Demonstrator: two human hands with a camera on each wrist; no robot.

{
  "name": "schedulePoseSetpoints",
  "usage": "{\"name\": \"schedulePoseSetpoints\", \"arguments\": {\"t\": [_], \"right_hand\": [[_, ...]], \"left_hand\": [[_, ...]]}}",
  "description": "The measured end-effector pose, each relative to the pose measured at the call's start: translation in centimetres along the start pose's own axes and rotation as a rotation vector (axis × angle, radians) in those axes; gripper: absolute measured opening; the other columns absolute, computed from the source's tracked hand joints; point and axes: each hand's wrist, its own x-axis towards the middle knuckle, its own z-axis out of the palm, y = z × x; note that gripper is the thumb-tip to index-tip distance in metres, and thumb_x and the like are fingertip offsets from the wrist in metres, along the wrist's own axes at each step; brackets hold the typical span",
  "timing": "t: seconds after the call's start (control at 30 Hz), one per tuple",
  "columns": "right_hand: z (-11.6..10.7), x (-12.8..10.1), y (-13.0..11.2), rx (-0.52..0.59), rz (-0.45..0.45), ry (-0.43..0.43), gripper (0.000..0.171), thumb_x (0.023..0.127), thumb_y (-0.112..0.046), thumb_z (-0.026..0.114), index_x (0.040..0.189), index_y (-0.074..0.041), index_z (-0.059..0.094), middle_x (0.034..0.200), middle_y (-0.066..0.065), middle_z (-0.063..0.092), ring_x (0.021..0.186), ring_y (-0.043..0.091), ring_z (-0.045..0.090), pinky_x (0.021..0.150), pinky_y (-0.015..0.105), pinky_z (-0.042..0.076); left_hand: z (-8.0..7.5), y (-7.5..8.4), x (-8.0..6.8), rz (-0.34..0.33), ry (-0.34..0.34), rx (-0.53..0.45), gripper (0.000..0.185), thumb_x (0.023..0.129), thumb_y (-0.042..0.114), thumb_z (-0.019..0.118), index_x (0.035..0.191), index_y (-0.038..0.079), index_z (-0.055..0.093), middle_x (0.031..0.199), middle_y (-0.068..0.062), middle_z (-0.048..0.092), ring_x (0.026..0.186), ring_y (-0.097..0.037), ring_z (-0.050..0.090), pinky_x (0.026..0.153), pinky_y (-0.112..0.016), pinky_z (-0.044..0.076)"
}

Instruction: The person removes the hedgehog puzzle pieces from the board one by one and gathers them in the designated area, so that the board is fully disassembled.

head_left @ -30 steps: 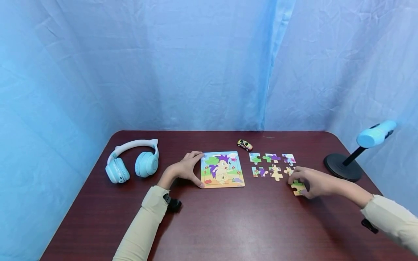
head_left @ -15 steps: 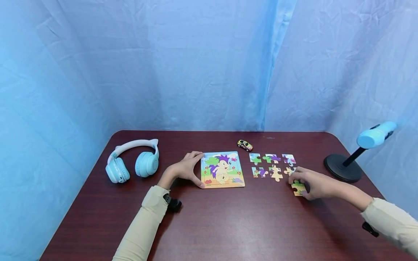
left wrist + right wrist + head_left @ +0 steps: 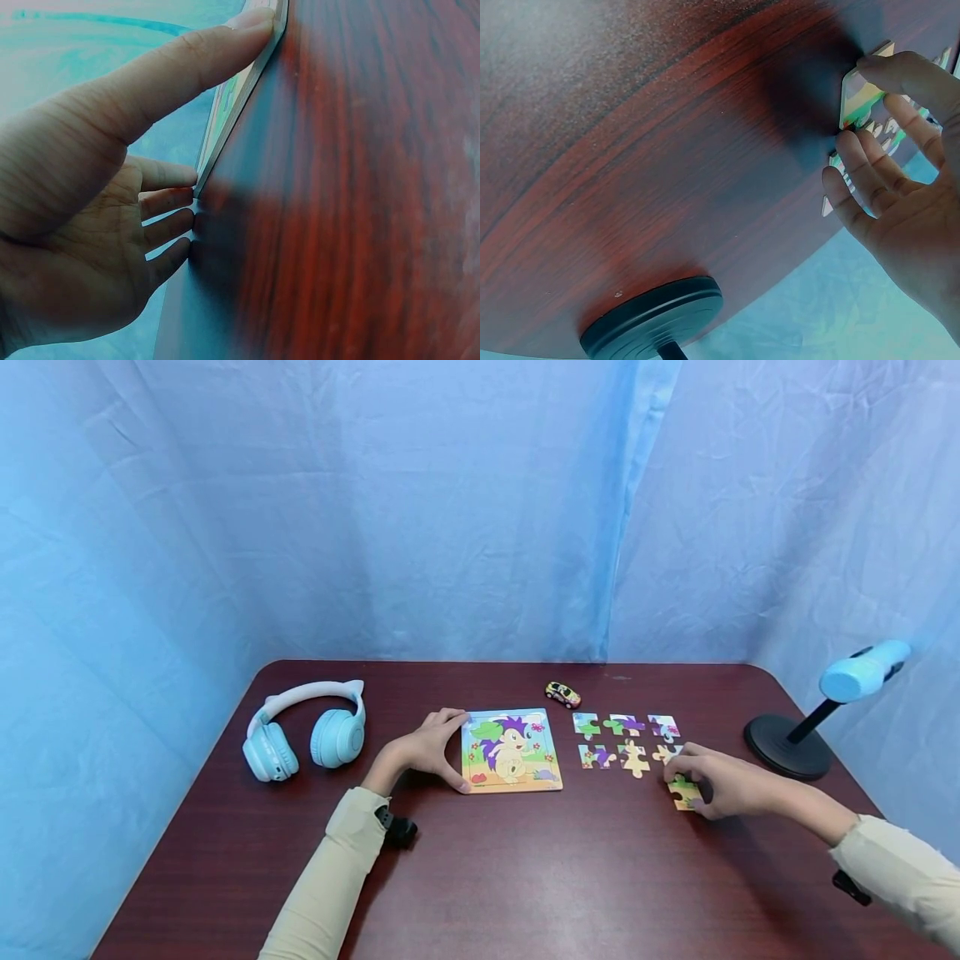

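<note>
I see headphones (image 3: 303,731), toy car (image 3: 562,693), lamp base (image 3: 785,744) on worktop (image 3: 525,877), left hand (image 3: 423,750) pinching puzzle board (image 3: 510,750), right hand (image 3: 723,781) still gripping puzzle piece (image 3: 684,792), nothing moved.

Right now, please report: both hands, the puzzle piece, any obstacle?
Left hand holds puzzle board by its left edge. Right hand pinches puzzle piece, lifted at one edge. Loose pieces lie between piece and board.
</note>
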Motion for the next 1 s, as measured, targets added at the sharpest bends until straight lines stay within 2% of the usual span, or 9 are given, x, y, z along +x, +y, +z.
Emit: {"name": "schedulePoseSetpoints", "arguments": {"t": [0.2,0.53,0.73,1.0], "right_hand": [[-0.1,0.0,-0.1,0.006,0.002,-0.003,0.036,0.083,-0.006,0.079,0.113,-0.021,0.066,0.111,0.003,0.053,0.086,0.011,0.050,0.065,0.022,0.042],[-0.6,0.5,-1.0,0.020,-0.051,0.054,0.045,0.076,-0.001,0.081,0.115,-0.017,0.067,0.109,0.004,0.054,0.083,0.014,0.051,0.064,0.023,0.043],[-0.7,1.9,-2.5,0.028,-0.047,0.042,0.045,0.078,-0.007,0.085,0.117,-0.017,0.066,0.114,0.006,0.057,0.093,0.021,0.058,0.069,0.029,0.054],[0.5,5.0,-4.2,0.031,-0.130,0.070,0.048,0.078,-0.010,0.086,0.122,-0.015,0.067,0.115,0.005,0.058,0.095,0.020,0.060,0.076,0.034,0.056]], "left_hand": [[0.0,0.0,0.0,0.002,0.000,-0.002,0.122,0.071,0.042,0.093,0.163,0.008,0.022,0.164,-0.013,0.025,0.149,-0.034,0.023,0.118,-0.056,0.033],[0.1,-0.2,0.1,0.007,0.002,-0.002,0.121,0.071,0.042,0.093,0.163,0.007,0.023,0.163,-0.013,0.026,0.148,-0.034,0.024,0.118,-0.056,0.033],[0.0,-0.1,0.0,0.005,-0.001,0.000,0.122,0.070,0.042,0.093,0.163,0.008,0.022,0.164,-0.013,0.026,0.149,-0.034,0.024,0.118,-0.055,0.033],[-0.1,0.0,0.0,0.009,-0.008,-0.007,0.121,0.071,0.042,0.093,0.163,0.008,0.022,0.165,-0.014,0.024,0.149,-0.034,0.023,0.118,-0.056,0.033]]}}
